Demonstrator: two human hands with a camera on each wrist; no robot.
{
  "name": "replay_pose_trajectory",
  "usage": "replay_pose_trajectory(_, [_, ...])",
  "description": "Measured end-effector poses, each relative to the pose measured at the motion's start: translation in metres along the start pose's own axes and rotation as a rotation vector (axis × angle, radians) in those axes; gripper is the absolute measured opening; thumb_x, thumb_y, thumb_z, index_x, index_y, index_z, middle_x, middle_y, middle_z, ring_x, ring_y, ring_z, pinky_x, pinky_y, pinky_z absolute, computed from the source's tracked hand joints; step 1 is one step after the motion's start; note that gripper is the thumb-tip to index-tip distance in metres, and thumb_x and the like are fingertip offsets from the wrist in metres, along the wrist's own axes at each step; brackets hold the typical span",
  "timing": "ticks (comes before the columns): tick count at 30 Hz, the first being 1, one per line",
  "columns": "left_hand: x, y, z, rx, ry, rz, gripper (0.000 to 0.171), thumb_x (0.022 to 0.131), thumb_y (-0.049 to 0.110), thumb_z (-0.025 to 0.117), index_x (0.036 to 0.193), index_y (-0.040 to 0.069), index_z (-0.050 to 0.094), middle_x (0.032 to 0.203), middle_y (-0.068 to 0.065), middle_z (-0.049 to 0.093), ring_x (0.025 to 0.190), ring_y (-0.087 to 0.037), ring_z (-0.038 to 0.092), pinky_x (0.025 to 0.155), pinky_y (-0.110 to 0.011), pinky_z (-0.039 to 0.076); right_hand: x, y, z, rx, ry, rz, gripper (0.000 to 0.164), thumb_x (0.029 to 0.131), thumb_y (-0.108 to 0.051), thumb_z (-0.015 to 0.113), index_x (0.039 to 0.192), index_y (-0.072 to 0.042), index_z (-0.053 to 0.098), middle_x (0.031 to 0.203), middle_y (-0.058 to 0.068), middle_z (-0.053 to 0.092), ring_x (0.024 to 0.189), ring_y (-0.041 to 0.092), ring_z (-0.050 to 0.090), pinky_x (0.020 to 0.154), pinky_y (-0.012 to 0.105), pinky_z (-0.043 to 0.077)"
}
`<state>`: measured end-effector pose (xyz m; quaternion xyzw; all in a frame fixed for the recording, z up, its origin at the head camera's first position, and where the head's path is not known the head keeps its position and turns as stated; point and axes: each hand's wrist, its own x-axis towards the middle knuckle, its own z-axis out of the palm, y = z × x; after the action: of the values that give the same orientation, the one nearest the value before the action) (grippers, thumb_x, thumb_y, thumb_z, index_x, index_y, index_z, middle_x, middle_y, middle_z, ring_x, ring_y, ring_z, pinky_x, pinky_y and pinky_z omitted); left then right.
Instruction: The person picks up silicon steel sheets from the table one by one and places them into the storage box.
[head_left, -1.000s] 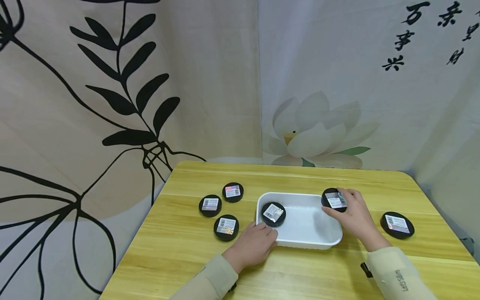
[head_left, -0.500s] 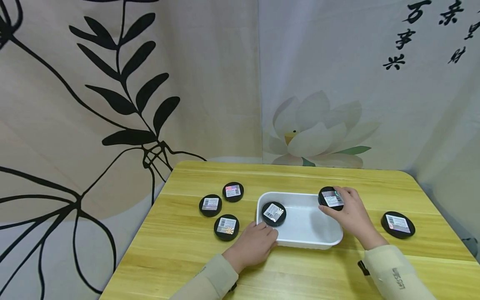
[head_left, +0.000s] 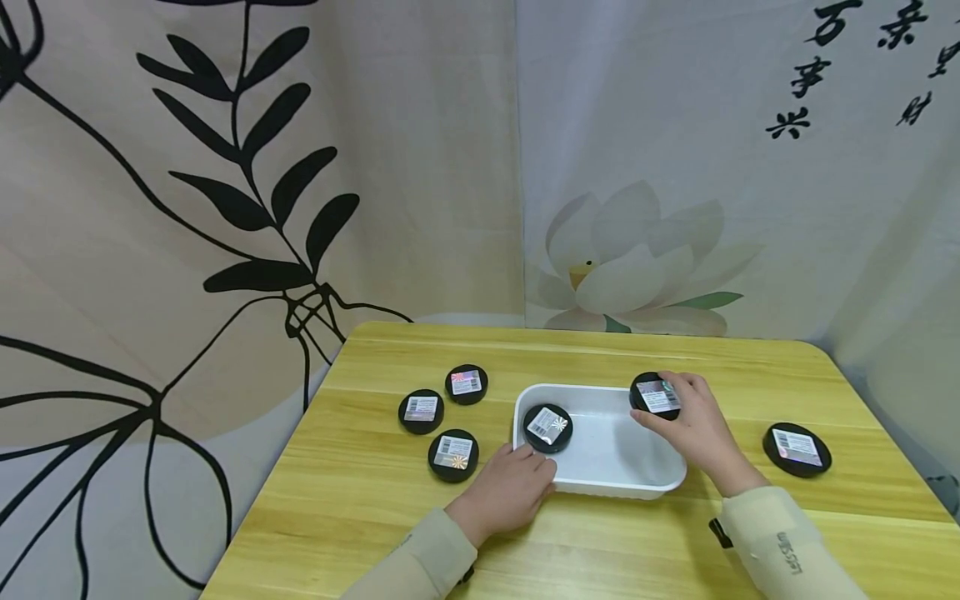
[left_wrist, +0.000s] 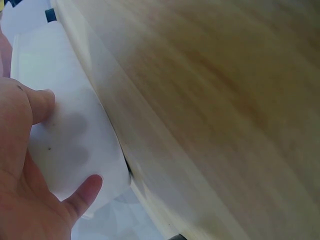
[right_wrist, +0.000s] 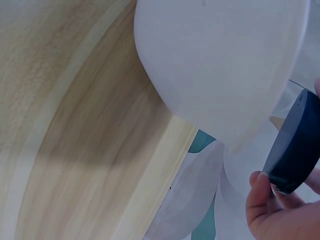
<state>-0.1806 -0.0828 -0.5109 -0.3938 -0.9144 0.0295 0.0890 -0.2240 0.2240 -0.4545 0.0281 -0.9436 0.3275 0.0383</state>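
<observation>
A white rectangular tray sits on the table. My left hand grips its near-left corner, with fingertips over the rim; in the left wrist view the thumb presses the outer wall. Inside the tray's left end lies a flat round black container with a white label. Over the tray's far-right part, my right hand pinches another round black container by its edge, label up. The right wrist view shows this container's dark side between thumb and fingers, raised clear of the tray.
Left of the tray, three similar black containers lie on the wooden table. One more black container lies to the right. A printed curtain hangs behind the table's far edge.
My right hand has shifted slightly left, carrying the black container farther over the tray. The left hand and the tray have stayed in place.
</observation>
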Motion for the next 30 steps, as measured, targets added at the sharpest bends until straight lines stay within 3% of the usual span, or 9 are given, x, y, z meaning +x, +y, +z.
replay_pose_trajectory(30, [0.001, -0.0009, 0.0021, -0.006, -0.017, -0.001, 0.02, 0.106, 0.042, 0.045, 0.104, 0.023, 0.054, 0.105, 0.011, 0.066, 0.093, -0.011, 0.053, 0.081, -0.028, 0.042, 0.0065, -0.0058, 0.01, 0.018, -0.038, -0.025, 0.091, 0.084, -0.058, 0.075, 0.149, -0.003, 0.04, 0.15, 0.029, 0.033, 0.13, 0.047, 0.041, 0.103, 0.066, 0.04])
